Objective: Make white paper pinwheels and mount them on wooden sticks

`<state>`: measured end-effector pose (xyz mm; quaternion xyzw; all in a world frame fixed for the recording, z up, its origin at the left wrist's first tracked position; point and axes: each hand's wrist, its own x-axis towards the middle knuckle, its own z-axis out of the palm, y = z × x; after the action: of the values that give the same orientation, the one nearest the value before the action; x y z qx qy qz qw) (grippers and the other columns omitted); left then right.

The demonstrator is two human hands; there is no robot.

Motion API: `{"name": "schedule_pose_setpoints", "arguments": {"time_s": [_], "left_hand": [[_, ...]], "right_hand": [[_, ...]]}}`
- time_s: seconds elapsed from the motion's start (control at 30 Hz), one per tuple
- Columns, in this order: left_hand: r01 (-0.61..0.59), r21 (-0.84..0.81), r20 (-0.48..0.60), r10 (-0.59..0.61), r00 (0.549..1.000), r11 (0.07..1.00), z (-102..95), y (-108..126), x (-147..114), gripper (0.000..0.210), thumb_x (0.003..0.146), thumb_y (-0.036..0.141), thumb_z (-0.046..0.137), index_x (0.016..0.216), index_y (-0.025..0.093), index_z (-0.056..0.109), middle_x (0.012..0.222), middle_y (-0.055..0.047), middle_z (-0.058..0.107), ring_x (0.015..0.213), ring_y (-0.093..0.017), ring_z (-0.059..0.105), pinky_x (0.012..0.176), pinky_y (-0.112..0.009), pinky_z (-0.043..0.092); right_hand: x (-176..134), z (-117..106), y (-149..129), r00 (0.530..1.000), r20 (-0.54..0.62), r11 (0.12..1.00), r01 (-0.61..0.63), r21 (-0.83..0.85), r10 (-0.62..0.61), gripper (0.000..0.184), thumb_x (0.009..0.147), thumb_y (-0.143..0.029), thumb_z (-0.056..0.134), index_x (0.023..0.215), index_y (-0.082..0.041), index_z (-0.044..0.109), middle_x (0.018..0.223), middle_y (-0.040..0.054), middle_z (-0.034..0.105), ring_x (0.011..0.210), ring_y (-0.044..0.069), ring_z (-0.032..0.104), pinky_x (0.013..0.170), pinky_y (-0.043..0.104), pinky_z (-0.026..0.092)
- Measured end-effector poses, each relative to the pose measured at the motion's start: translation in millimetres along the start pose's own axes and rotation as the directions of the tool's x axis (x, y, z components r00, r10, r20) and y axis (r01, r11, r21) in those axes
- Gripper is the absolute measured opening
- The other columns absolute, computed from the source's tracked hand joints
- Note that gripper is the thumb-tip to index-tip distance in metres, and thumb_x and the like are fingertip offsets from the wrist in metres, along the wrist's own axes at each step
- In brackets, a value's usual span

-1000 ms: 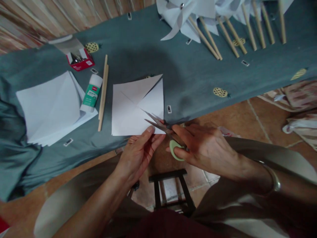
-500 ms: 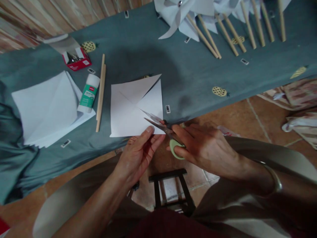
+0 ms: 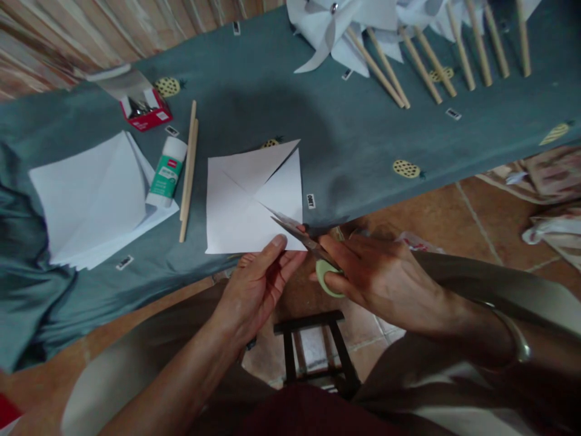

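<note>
A square sheet of white paper (image 3: 245, 212) lies at the table's near edge, creased diagonally, with a slit running in from its far right corner. My left hand (image 3: 258, 281) pinches its near edge, thumb on top and fingers underneath. In my right hand (image 3: 372, 272) is a pair of scissors (image 3: 324, 275) with light green handles, fingers in the loops. The blades lie over the paper's near right corner, tips pointing toward the centre and only slightly apart. Part of that corner is hidden by the scissors and fingers.
Left of the sheet are wooden sticks (image 3: 188, 175), a glue stick (image 3: 167, 172), a stack of white paper (image 3: 93, 194) and a red box (image 3: 146, 112) of small metal pieces. Paper pinwheels (image 3: 340, 30) on sticks lie at the far right. A dark stool (image 3: 311, 324) stands below.
The scissor blades have closed somewhat at the near right corner. The whole view has shifted slightly, while my left hand keeps its hold on the paper.
</note>
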<state>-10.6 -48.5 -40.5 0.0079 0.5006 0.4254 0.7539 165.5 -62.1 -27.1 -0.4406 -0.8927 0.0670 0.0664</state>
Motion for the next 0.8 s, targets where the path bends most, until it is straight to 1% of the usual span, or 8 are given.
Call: {"name": "schedule_pose_setpoints", "arguments": {"time_s": [0.1,0.27,0.33,0.43,0.57,0.63,0.7,0.8], "left_hand": [[0.007,0.024,-0.030,-0.006,1.000,1.000,-2.7,-2.4,-1.5,0.019,0.084,0.008,0.063,0.067,0.008,0.071,0.065,-0.003,0.070,0.058,-0.007,0.068,0.070,-0.016,0.060],[0.041,0.051,-0.025,-0.039,0.999,0.998,-6.9,-5.1,-2.1,0.018,0.084,0.009,0.063,0.069,0.008,0.072,0.064,-0.005,0.071,0.060,-0.008,0.068,0.068,-0.015,0.059],[0.047,0.054,-0.027,-0.045,0.999,0.997,-6.8,-5.3,-1.7,0.018,0.085,0.008,0.062,0.070,0.007,0.073,0.065,-0.006,0.071,0.060,-0.009,0.068,0.068,-0.015,0.059],[0.040,0.060,-0.066,-0.036,0.997,0.997,-5.6,-5.0,-1.8,0.016,0.083,0.009,0.065,0.068,0.008,0.072,0.064,-0.005,0.070,0.059,-0.008,0.067,0.070,-0.016,0.058],[0.043,0.057,-0.101,-0.037,0.994,0.997,-5.7,-4.3,-2.5,0.017,0.080,0.009,0.069,0.063,0.010,0.071,0.062,-0.003,0.068,0.058,-0.007,0.066,0.075,-0.018,0.058],[0.045,0.061,-0.096,-0.039,0.995,0.997,-6.7,-4.1,-2.3,0.012,0.080,0.010,0.069,0.069,0.010,0.073,0.066,-0.003,0.070,0.062,-0.008,0.067,0.077,-0.018,0.058],[0.041,0.072,-0.066,-0.037,0.997,0.997,-7.8,-4.3,-1.7,0.008,0.082,0.012,0.067,0.080,0.010,0.075,0.078,-0.005,0.074,0.069,-0.009,0.069,0.079,-0.018,0.057],[0.054,0.091,-0.012,-0.053,0.999,0.994,-8.4,-5.5,-1.0,0.014,0.085,0.011,0.063,0.090,0.009,0.075,0.092,-0.009,0.075,0.072,-0.009,0.069,0.078,-0.017,0.058]], "right_hand": [[-3.2,1.4,-0.2,1.000,0.018,1.000,0.015,-0.022,-0.015,0.018,0.096,-0.024,0.044,0.093,-0.014,0.060,0.068,0.0039,0.062,0.062,0.020,0.059,0.054,0.033,0.032],[-8.1,5.6,-0.1,0.999,-0.001,0.998,0.047,-0.030,-0.047,0.019,0.096,-0.027,0.044,0.094,-0.014,0.057,0.068,0.0025,0.062,0.060,0.017,0.056,0.054,0.031,0.032],[-8.9,6.4,-0.6,0.999,0.018,0.999,0.047,-0.028,-0.046,0.018,0.097,-0.026,0.043,0.094,-0.014,0.057,0.073,0.0033,0.065,0.062,0.017,0.057,0.054,0.031,0.031],[-8.9,6.1,-1.0,0.998,0.055,0.999,0.045,-0.028,-0.043,0.017,0.097,-0.025,0.043,0.092,-0.015,0.057,0.078,0.0042,0.068,0.064,0.017,0.058,0.055,0.032,0.030],[-8.4,5.5,0.5,0.999,0.042,0.999,0.034,0.020,-0.035,0.019,0.097,-0.023,0.042,0.092,-0.014,0.058,0.071,0.0036,0.066,0.059,0.015,0.056,0.053,0.031,0.030],[-8.2,5.6,1.3,1.000,0.014,0.998,0.015,0.056,-0.016,0.023,0.097,-0.028,0.043,0.092,-0.013,0.059,0.066,0.0030,0.063,0.058,0.016,0.056,0.053,0.030,0.032],[-8.1,6.0,1.5,1.000,0.016,0.997,-0.006,0.082,0.004,0.028,0.096,-0.035,0.043,0.093,-0.012,0.060,0.064,0.0026,0.062,0.057,0.016,0.056,0.053,0.030,0.033],[-7.3,6.8,0.9,0.998,0.054,0.996,-0.032,0.085,0.027,0.033,0.095,-0.039,0.044,0.097,-0.011,0.061,0.063,0.0029,0.062,0.056,0.017,0.056,0.054,0.030,0.033]]}}
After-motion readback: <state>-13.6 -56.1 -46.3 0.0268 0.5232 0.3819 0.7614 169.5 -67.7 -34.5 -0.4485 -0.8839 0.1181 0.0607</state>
